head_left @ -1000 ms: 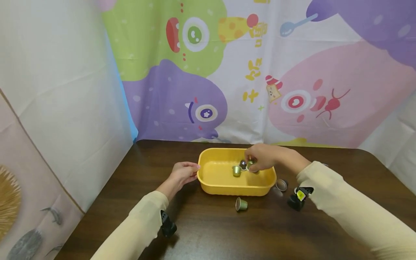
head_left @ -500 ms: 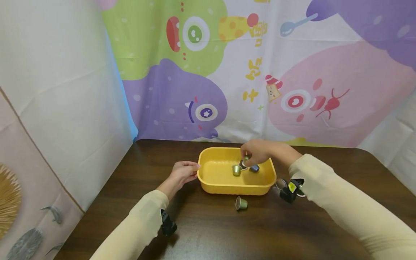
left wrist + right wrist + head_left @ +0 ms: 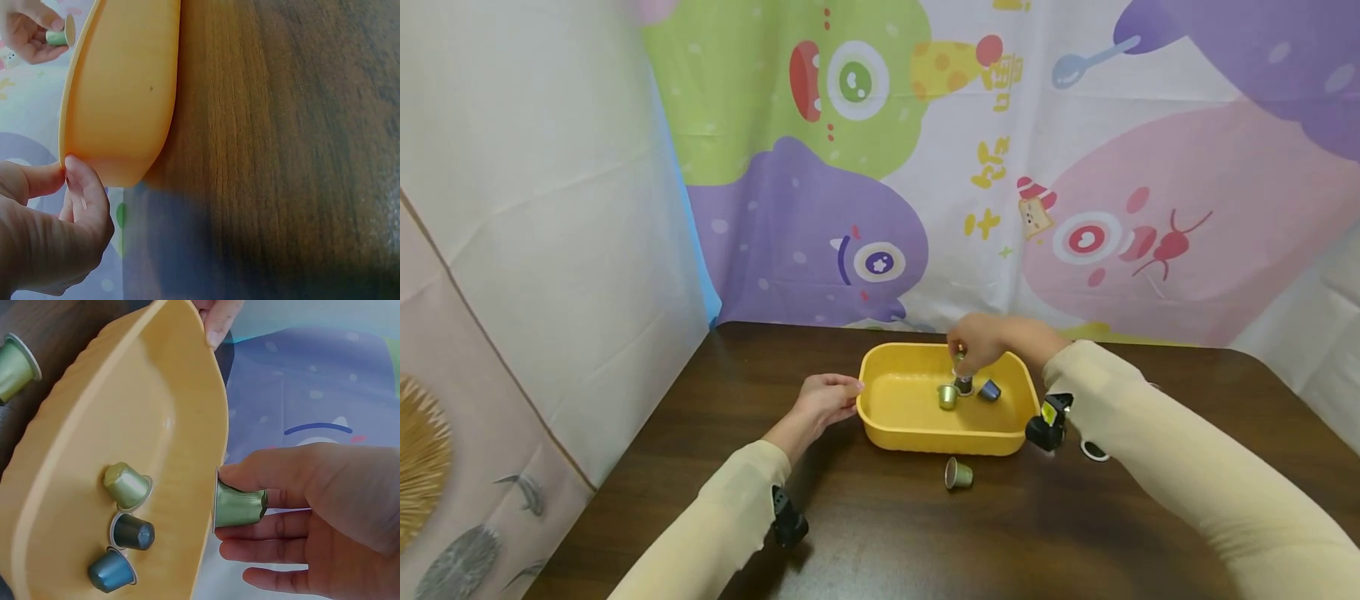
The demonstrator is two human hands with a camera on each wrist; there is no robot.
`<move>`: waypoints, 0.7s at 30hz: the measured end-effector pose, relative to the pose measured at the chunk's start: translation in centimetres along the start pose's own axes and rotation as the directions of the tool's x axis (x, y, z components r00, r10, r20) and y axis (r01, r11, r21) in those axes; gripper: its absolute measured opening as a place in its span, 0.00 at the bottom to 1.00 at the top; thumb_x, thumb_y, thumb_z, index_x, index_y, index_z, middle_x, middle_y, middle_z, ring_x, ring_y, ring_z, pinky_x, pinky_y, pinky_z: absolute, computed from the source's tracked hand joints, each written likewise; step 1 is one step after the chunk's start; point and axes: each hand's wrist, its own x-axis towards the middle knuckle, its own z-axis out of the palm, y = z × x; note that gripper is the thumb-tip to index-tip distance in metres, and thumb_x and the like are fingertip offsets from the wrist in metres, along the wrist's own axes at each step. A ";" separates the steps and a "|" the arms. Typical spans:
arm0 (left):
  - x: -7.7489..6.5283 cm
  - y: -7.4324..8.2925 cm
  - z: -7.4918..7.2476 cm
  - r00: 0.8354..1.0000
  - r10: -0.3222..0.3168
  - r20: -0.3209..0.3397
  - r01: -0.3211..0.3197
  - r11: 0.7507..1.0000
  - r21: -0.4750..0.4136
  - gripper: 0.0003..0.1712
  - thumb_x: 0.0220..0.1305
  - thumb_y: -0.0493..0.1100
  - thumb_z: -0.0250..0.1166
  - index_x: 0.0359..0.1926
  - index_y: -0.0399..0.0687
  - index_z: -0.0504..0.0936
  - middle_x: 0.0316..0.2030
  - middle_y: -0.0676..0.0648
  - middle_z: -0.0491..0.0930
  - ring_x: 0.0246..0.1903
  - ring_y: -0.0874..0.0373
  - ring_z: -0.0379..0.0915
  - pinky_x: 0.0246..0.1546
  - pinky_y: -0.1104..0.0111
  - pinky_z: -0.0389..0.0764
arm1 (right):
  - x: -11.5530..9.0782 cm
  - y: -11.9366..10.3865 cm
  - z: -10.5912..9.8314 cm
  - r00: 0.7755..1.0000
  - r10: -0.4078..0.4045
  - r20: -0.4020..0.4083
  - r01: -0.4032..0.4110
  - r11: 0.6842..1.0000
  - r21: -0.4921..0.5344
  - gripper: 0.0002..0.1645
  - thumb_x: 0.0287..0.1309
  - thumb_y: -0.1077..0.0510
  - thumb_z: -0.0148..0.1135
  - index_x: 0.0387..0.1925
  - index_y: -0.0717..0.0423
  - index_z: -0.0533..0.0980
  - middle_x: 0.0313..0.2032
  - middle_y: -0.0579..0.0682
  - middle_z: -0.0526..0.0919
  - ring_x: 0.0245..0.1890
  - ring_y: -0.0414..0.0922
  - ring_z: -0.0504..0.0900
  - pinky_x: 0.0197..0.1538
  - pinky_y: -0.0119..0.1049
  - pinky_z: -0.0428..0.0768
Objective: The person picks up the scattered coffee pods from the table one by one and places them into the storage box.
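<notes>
My right hand [image 3: 981, 340] pinches a green coffee capsule [image 3: 240, 506] by its rim and base, above the back of a yellow tub [image 3: 940, 442]. Inside the tub lie a light green capsule [image 3: 127, 486], a dark grey capsule [image 3: 134, 531] and a blue capsule [image 3: 112, 572], close together towards the right half. At the tub's left end, my left hand [image 3: 823, 400] pinches the rim between thumb and fingers, as the left wrist view also shows. One more green capsule [image 3: 958, 474] lies on its side on the table in front of the tub.
A dark wooden table [image 3: 880, 542] carries everything. Right of the tub, a capsule's pale round rim [image 3: 1094, 451] shows beside the right sleeve. Behind the table hangs a cartoon-printed curtain [image 3: 970, 283], and a white cloth [image 3: 565, 208] hangs at the left.
My right hand has moved left over the tub with the green capsule, bringing the blue capsule into view. The left hand has kept its hold on the rim.
</notes>
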 end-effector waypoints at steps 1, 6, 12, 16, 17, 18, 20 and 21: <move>0.0 0.0 0.0 1.000 0.000 0.000 0.000 1.000 -0.001 0.12 0.62 0.35 0.63 0.46 0.33 0.80 0.32 0.47 0.77 0.25 0.63 0.74 0.26 0.77 0.79 | 0.2 0.0 -0.1 1.000 0.003 0.005 -0.003 1.000 -0.001 0.08 0.52 0.55 0.64 0.33 0.56 0.79 0.31 0.49 0.80 0.29 0.41 0.72 0.32 0.29 0.70; -0.1 0.0 -0.1 1.000 0.001 -0.006 -0.001 1.000 -0.010 0.12 0.62 0.34 0.63 0.45 0.33 0.80 0.30 0.48 0.75 0.25 0.63 0.73 0.26 0.78 0.79 | 1.0 -0.1 -0.5 0.999 0.029 0.033 -0.029 1.000 0.001 0.08 0.53 0.55 0.63 0.32 0.57 0.79 0.30 0.48 0.79 0.29 0.41 0.71 0.33 0.29 0.69; 0.0 -0.2 0.0 1.000 0.013 0.004 -0.013 1.000 -0.025 0.11 0.62 0.33 0.63 0.44 0.32 0.80 0.30 0.47 0.77 0.22 0.64 0.73 0.24 0.77 0.79 | 1.7 -0.1 -0.8 0.996 0.074 0.040 -0.076 0.995 0.058 0.09 0.55 0.55 0.64 0.35 0.56 0.77 0.33 0.48 0.79 0.32 0.41 0.72 0.36 0.30 0.71; 0.1 -0.3 0.0 1.000 0.009 0.000 -0.009 1.000 -0.023 0.10 0.62 0.34 0.64 0.44 0.32 0.80 0.31 0.46 0.77 0.22 0.64 0.73 0.24 0.77 0.78 | 2.1 -0.1 -0.9 0.996 0.081 0.038 -0.083 0.995 0.063 0.10 0.55 0.54 0.64 0.36 0.56 0.78 0.36 0.49 0.80 0.34 0.42 0.72 0.38 0.32 0.73; 0.1 -0.2 0.0 1.000 0.009 -0.002 -0.009 1.000 -0.022 0.11 0.62 0.34 0.64 0.44 0.33 0.80 0.31 0.46 0.77 0.22 0.64 0.73 0.24 0.78 0.78 | 2.2 -0.1 -1.0 0.996 0.080 0.037 -0.082 0.995 0.058 0.10 0.55 0.54 0.64 0.36 0.56 0.78 0.37 0.50 0.80 0.34 0.42 0.73 0.39 0.32 0.74; 0.1 -0.2 0.0 1.000 0.009 -0.003 -0.009 1.000 -0.020 0.11 0.62 0.34 0.64 0.44 0.33 0.80 0.31 0.46 0.77 0.22 0.64 0.73 0.24 0.78 0.78 | 2.3 -0.1 -1.0 0.996 0.082 0.037 -0.084 0.995 0.054 0.11 0.55 0.54 0.64 0.37 0.56 0.78 0.37 0.50 0.81 0.35 0.42 0.73 0.40 0.33 0.74; 0.0 -0.1 -0.1 1.000 0.011 -0.003 -0.011 1.000 -0.015 0.11 0.62 0.34 0.64 0.44 0.33 0.80 0.32 0.46 0.77 0.22 0.64 0.74 0.24 0.78 0.78 | 2.5 0.0 -1.0 0.995 0.086 0.041 -0.088 0.995 0.050 0.12 0.55 0.53 0.64 0.38 0.56 0.79 0.38 0.50 0.81 0.35 0.43 0.73 0.40 0.33 0.74; 0.0 -0.1 0.0 1.000 0.012 -0.003 -0.012 1.000 -0.012 0.11 0.62 0.35 0.64 0.44 0.33 0.80 0.32 0.46 0.78 0.22 0.64 0.73 0.24 0.78 0.78 | 2.6 0.1 -1.0 0.995 0.088 0.043 -0.090 0.995 0.051 0.12 0.56 0.53 0.64 0.39 0.56 0.79 0.38 0.50 0.80 0.35 0.43 0.73 0.40 0.33 0.74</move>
